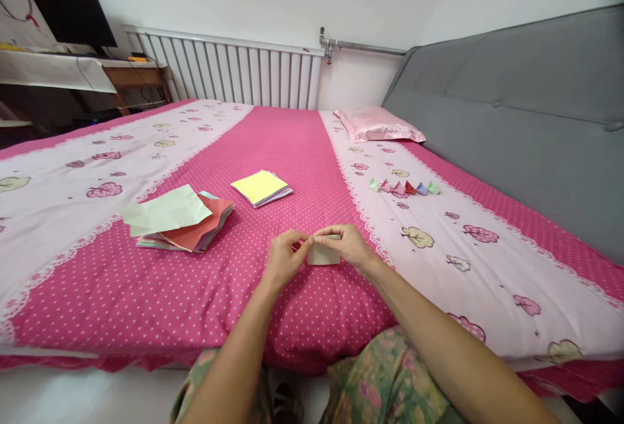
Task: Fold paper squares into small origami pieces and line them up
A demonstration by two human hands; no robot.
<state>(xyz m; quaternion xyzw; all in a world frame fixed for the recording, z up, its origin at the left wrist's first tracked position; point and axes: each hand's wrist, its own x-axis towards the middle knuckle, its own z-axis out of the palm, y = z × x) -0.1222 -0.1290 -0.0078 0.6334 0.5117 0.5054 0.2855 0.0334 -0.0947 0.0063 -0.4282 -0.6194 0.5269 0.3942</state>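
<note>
- Landmark: the yellow-topped stack (260, 186) of square papers, lying flat on the pink dotted bedspread (287, 134).
- Left hand (285, 256): nearer the person than the stack and a little to its right. Thumb and forefinger are brought almost together in a pinch at the upper left corner of the small paper (324, 256); the other fingers curl in behind.
- Right hand (348, 245): also nearer than the stack, farther right than the left hand. Thumb and forefinger arch over the paper's top, with a narrow gap between them along their length, and their tips close on the same corner, touching or nearly touching the left fingertips.
- Small paper: pale green-grey, between the hands, nearer than the stack and to its right. One flat face is turned to the person, and the lower edge runs left to right. The visible part is longest in that direction; fingers cover its top, so its full outline cannot be told.
- Left of the stack and slightly nearer: a loose paper pile (202, 227), red near its top, with a pale green sheet (166, 211) lying askew over it.
- Right of the stack, well apart: a row of small folded papers (409, 188) in green, pink, red and bluish tones.
- Beyond the stack, to its right: a pink pillow (377, 126).
</note>
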